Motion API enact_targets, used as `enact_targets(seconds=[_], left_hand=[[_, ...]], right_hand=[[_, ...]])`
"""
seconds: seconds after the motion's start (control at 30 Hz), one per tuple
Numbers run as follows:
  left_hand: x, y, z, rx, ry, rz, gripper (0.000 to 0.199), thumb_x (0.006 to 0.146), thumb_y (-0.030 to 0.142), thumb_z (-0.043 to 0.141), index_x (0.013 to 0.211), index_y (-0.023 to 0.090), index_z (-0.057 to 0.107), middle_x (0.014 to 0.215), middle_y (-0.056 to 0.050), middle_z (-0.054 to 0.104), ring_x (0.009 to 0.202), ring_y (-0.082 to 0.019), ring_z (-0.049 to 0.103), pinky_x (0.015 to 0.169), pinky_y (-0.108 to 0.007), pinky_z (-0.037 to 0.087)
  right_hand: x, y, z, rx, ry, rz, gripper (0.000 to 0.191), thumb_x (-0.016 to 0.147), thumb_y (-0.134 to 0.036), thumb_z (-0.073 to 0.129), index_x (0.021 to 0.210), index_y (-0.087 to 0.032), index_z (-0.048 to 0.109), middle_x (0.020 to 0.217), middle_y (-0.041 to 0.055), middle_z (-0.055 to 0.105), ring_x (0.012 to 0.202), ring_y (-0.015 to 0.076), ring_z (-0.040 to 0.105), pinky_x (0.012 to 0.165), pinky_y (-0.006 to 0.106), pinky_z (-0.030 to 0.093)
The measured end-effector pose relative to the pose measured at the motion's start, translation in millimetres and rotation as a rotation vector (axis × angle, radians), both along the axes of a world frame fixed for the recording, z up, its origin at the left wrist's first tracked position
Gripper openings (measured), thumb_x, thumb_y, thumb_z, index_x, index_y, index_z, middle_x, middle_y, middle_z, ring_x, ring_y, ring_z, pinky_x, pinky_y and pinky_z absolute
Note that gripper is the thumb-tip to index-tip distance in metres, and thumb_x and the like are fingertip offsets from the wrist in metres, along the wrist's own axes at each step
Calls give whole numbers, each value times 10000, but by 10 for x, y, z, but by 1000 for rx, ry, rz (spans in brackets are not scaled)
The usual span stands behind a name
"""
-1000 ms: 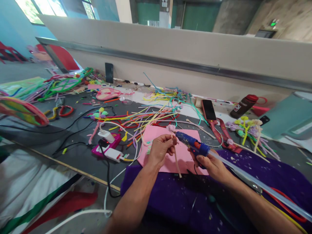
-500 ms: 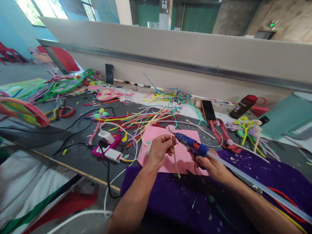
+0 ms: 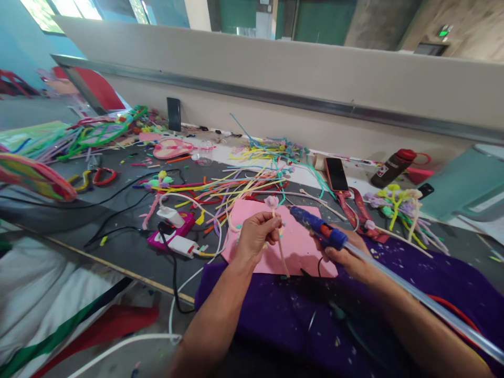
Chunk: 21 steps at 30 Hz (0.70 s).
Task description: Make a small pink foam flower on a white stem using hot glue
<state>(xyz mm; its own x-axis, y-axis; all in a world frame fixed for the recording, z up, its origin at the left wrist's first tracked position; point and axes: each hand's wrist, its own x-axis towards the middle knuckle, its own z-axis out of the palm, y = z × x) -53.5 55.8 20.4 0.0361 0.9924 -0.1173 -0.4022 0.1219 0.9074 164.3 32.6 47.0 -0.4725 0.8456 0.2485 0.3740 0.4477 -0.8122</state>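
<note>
Between its thumb and fingers my left hand (image 3: pixel 258 233) pinches the pale stem of a pink pipe-cleaner flower (image 3: pixel 271 202), bloom upward, the stem hanging down below the hand. My right hand (image 3: pixel 346 252) is wrapped round a blue hot glue gun (image 3: pixel 318 228). A long clear glue stick (image 3: pixel 409 283) sticks out of its back end toward the lower right. The nozzle points up and left, a short gap away from the flower. Under both hands lies a pink sheet (image 3: pixel 303 257), on a purple cloth (image 3: pixel 252 299).
Loose pipe cleaners (image 3: pixel 236 189) spread behind the sheet. A magenta power strip (image 3: pixel 177 231) with plugs and cables sits left. A phone (image 3: pixel 336 174) with a red lanyard, a bottle (image 3: pixel 397 168) and a flower bunch (image 3: pixel 397 210) stand right. Pliers (image 3: pixel 103 176) lie at far left.
The glue gun has drawn back to the right, so its nozzle is now apart from the flower. My left hand still holds the stem, slightly further left.
</note>
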Motion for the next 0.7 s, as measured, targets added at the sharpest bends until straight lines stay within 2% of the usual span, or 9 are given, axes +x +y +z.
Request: enact_targets(seconds=[0.13,0.2,0.3,0.4,0.47,0.53,0.63,0.7], left_hand=[[-41,21,15,-40,-86,33,213,601,289,719,702,133,615,550,25,592,349,-10,426,341,-136,265],[-55,27,18,-60,-115,23,214,602,291,720,679,131,599,548,23,591,345,-2,409,332,-131,234],[-60,31,15,-93,-155,-25,233,599,296,723,672,121,586,554,7,597,347,2,403,331,-125,217],[-43,27,7,-107,-164,-92,244,592,285,726,705,112,597,571,-9,605,356,-6,425,334,-125,227],[-18,17,3,-109,-148,-141,243,595,283,723,710,108,601,572,-9,601,342,-6,417,327,-129,225],[17,2,0,-114,-133,-189,234,601,277,719,717,107,607,573,-1,595,329,-2,403,317,-129,213],[72,-19,-3,-126,-128,-251,212,619,264,711,725,109,614,575,12,584,329,6,389,316,-125,202],[105,-29,-7,-135,-129,-273,200,625,260,708,721,113,613,567,18,577,335,4,388,322,-124,214]], right_hand=[[116,149,59,212,-233,-22,269,750,-333,569,975,-186,552,815,32,578,695,161,533,617,263,418],[121,242,-22,299,-410,-46,315,731,-332,594,1003,-179,547,844,45,583,704,166,538,627,273,416],[83,358,-223,317,-625,-53,305,753,-350,575,997,-167,568,851,62,593,719,173,563,630,276,427],[51,407,-338,340,-690,16,331,746,-371,591,1022,-189,590,951,82,596,837,200,576,694,297,450],[37,387,-311,389,-600,19,341,747,-367,601,1043,-198,593,1038,97,582,936,222,557,769,332,450],[6,328,-228,419,-391,-31,290,777,-326,584,1038,-198,591,1026,93,595,939,212,561,791,340,454],[-103,211,-114,349,-55,-59,173,792,-272,583,952,-209,596,845,39,631,720,147,584,619,265,479],[-200,149,-94,274,38,-49,169,770,-268,614,926,-207,596,795,22,626,642,125,573,562,243,470]])
